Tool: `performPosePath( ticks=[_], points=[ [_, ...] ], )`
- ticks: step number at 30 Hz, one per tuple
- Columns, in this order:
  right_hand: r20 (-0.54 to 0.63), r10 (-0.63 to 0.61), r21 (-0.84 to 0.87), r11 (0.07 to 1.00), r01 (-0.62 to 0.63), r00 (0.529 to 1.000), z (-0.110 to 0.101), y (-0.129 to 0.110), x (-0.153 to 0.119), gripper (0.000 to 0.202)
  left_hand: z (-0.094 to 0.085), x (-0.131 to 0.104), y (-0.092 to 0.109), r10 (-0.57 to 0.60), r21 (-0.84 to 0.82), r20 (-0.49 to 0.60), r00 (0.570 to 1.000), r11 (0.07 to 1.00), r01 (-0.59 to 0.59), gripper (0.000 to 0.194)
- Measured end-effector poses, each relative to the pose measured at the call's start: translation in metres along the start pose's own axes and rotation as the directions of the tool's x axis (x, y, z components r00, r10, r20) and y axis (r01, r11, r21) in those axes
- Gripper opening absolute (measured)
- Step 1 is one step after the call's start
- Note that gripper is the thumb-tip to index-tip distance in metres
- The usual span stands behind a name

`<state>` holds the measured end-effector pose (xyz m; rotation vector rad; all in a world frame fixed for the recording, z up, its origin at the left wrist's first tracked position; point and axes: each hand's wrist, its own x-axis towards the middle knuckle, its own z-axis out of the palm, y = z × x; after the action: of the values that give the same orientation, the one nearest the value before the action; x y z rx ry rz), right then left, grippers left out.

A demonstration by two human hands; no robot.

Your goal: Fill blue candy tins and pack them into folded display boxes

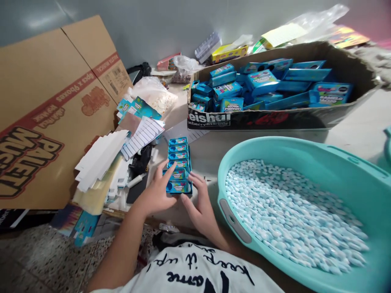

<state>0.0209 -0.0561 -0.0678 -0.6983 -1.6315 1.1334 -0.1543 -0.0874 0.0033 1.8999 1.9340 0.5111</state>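
A row of several small blue candy boxes (pixel 177 156) lettered "Caramelo Macizo" lies on the table in front of me, packed closely in a dark tray. My left hand (pixel 158 190) is at the row's left side, its fingers spread, with fingertips on the nearer boxes. At the near right corner is my right hand (pixel 199 201), fingers apart, its fingertips by the tray's edge. Neither hand is wrapped around anything. To the right stands a turquoise basin (pixel 224 171) filled with pale blue and white candies (pixel 293 215).
Behind the basin, an open cardboard box (pixel 259 121) holds many blue candy boxes. A large brown carton (pixel 55 110) leans at the left. Folded card pieces (pixel 102 158) and a clear bag of pale bits (pixel 157 95) lie between it and the row.
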Motion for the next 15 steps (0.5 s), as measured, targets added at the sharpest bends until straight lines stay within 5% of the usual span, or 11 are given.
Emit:
performPosePath(
  ticks=[3, 7, 12, 15],
  points=[
    [-0.025, 0.091, 0.075, 0.993, -0.089, 0.996, 0.013, 0.008, 0.021, 0.047, 0.017, 0.001, -0.011, 0.043, -0.262, -0.131, 0.99, 0.962, -0.077, 0.078],
    [-0.087, 0.111, 0.082, 0.991, -0.104, 0.99, 0.024, 0.023, 0.039, 0.039, 0.049, 0.007, -0.014, -0.054, -0.462, -0.329, 0.943, 0.88, -0.111, 0.068],
    [-0.035, 0.077, 0.172, 0.983, -0.07, 0.996, 0.023, 0.033, 0.038, 0.047, 0.06, 0.012, -0.008, -0.123, -0.761, -0.312, 0.942, 0.626, -0.171, 0.08],
    [-0.02, 0.102, 0.232, 0.968, -0.095, 0.995, 0.02, 0.035, 0.037, 0.05, 0.059, 0.012, -0.01, -0.101, -0.768, -0.324, 0.941, 0.609, -0.199, 0.075]
  ],
)
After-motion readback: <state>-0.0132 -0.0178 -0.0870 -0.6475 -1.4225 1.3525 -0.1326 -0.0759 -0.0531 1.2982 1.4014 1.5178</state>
